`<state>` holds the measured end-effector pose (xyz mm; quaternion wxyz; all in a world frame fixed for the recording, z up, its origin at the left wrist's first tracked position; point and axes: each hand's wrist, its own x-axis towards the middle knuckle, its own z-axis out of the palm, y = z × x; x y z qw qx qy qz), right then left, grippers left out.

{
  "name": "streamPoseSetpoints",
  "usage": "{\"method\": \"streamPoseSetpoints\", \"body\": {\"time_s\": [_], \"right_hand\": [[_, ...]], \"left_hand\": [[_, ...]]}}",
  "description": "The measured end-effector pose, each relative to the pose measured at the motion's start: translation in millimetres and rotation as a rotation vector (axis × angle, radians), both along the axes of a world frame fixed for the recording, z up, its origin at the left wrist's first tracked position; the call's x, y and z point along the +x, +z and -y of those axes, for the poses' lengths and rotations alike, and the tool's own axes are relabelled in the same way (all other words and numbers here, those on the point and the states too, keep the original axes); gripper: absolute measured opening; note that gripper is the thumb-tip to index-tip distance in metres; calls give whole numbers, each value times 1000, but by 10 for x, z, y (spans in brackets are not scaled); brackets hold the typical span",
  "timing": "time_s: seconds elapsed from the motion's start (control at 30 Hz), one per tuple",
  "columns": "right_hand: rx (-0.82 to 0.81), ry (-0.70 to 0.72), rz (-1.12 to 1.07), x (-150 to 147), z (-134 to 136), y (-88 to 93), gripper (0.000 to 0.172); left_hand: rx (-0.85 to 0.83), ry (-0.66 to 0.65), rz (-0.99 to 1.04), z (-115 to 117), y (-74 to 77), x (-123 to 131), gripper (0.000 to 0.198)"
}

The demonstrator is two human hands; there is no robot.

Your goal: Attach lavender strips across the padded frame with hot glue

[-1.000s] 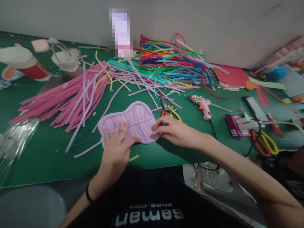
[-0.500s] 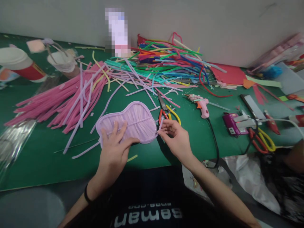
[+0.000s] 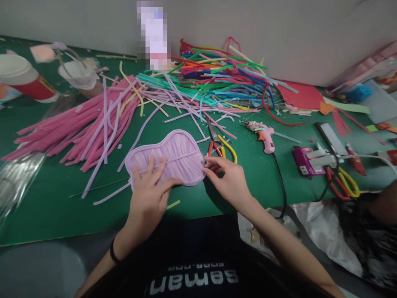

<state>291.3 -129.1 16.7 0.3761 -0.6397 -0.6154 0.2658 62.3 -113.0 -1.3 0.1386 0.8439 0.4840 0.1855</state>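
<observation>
A lilac wing-shaped piece point(image 3: 173, 155) made of pipe cleaners lies flat on the green table point(image 3: 56, 207). My left hand point(image 3: 149, 192) rests on its near left part with fingers spread flat. My right hand point(image 3: 226, 178) is at the piece's right edge, its fingertips pinched on the lilac rim there. Red-and-yellow-handled scissors point(image 3: 218, 142) lie just beyond my right hand.
A heap of pink pipe cleaners point(image 3: 71, 124) lies at left, a mixed-colour heap point(image 3: 217, 78) at the back. A pink glue gun point(image 3: 263, 135) with black cord, a purple device point(image 3: 305, 161), more scissors point(image 3: 344, 184) and paper cups point(image 3: 25, 76) stand around.
My right hand drew back off the piece's right edge toward me, then returned its fingertips to the rim. My left hand stayed pressed on the piece.
</observation>
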Motion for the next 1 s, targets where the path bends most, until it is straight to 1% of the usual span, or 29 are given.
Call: {"method": "streamPoseSetpoints", "body": {"time_s": [0.1, 0.2, 0.3, 0.43, 0.57, 0.67, 0.8, 0.9, 1.0], "right_hand": [[-3, -58, 64, 23, 15, 52, 21], [-118, -94, 76, 65, 3, 114, 20], [-239, -95, 33, 81, -50, 181, 22], [-314, -71, -15, 39, -151, 275, 22], [-376, -82, -34, -10, -228, 334, 25], [-380, -100, -53, -19, -261, 323, 25], [-315, -137, -15, -8, -270, 272, 23], [-273, -146, -1, 8, -227, 255, 22], [-254, -124, -36, 22, -147, 284, 21]], "left_hand": [[0, 0, 9, 0, -8, 3, 35], [-3, 0, 20, -2, -16, 1, 33], [-6, 1, 20, -4, -16, -3, 33], [-4, -1, 10, -6, -16, -3, 36], [7, 0, 10, -11, -18, -2, 35], [3, -2, 13, -14, -14, -2, 35], [6, 0, 21, -10, -17, -2, 35], [3, -4, 16, -8, -27, -2, 35], [3, -4, 4, -8, -32, -4, 35]]}}
